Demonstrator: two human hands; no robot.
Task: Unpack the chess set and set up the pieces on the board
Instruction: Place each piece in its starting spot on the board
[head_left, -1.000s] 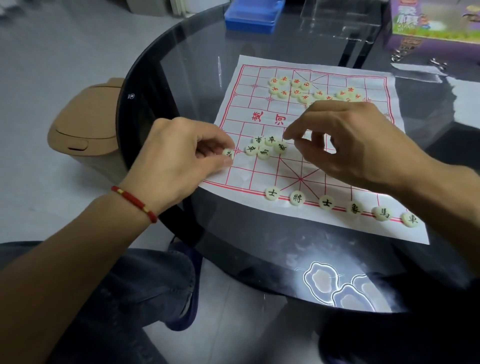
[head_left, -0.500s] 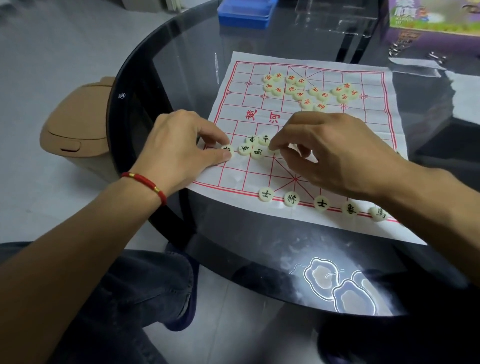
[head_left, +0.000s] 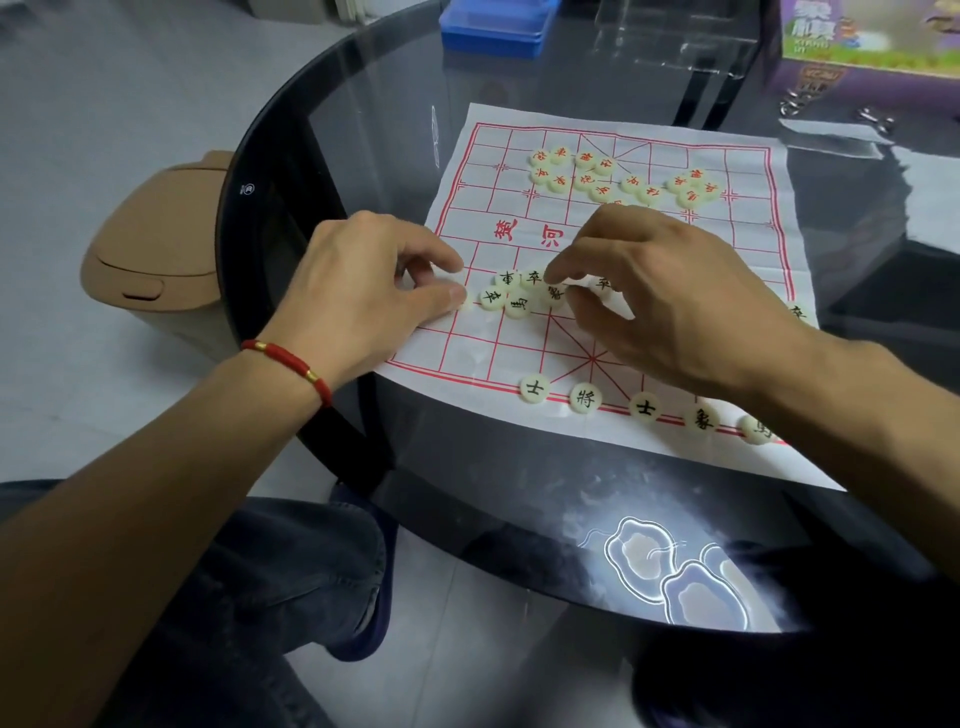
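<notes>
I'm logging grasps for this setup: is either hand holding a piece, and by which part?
The left hand pinches a pale piece by its edge; the right hand only touches a black-marked piece on top.

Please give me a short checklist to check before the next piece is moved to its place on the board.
1. Board lies flat on the table: ok.
2. Near row fully set: not ok, its left points stand bare.
3. Black pieces still loose in a cluster: ok, within reach.
4. Right hand has a piece pinched: cannot tell, fingertips cover it.
5. Left hand holds a piece at the board's left edge: cannot tell.
6. Red pieces sorted: not ok, still heaped.
</notes>
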